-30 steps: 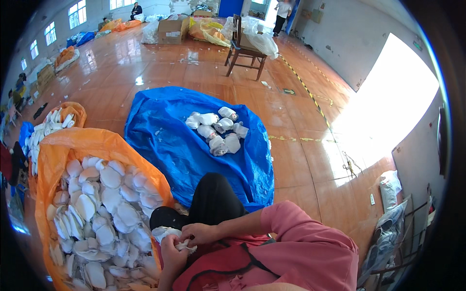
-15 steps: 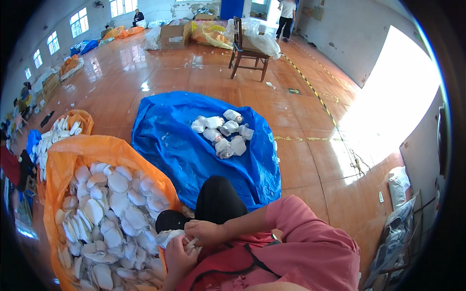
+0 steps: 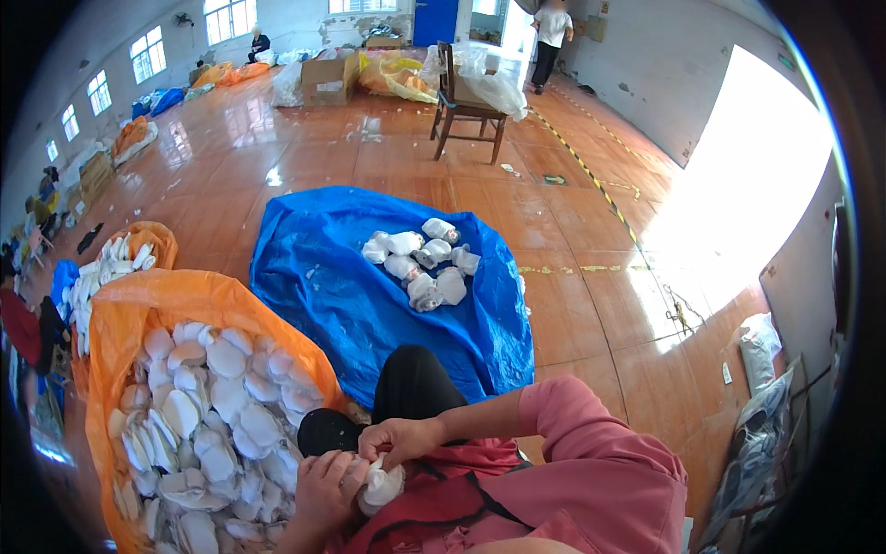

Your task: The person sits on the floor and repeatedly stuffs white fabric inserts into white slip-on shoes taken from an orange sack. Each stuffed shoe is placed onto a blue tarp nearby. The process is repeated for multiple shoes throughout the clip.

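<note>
Over my lap, both hands are closed on one white, soft, puffy fabric piece [image 3: 381, 487]. My left hand [image 3: 325, 489] wraps its outer side, fingers curled over the top. From the right comes my right hand [image 3: 402, 438], thumb and fingers pinching the upper edge. An orange sack [image 3: 198, 288] to my left is full of flat, rounded white fabric pieces [image 3: 226, 392]. Ahead of me a blue sheet [image 3: 318, 277] is spread, with several stuffed-looking white bundles [image 3: 425, 294] with grey and pinkish parts in a loose group on it.
A second orange sack [image 3: 152, 238] with white rolled pieces lies further left. Beyond the blue sheet stand a wooden chair [image 3: 466, 115] and a cardboard box [image 3: 325, 81]. Clear plastic bags [image 3: 752, 443] lie by the right wall. A person [image 3: 551, 42] is upright at the back.
The white piece has come round from the far left of my hands to nearer my lap. My left hand now covers its outer side. The person at the back has turned around.
</note>
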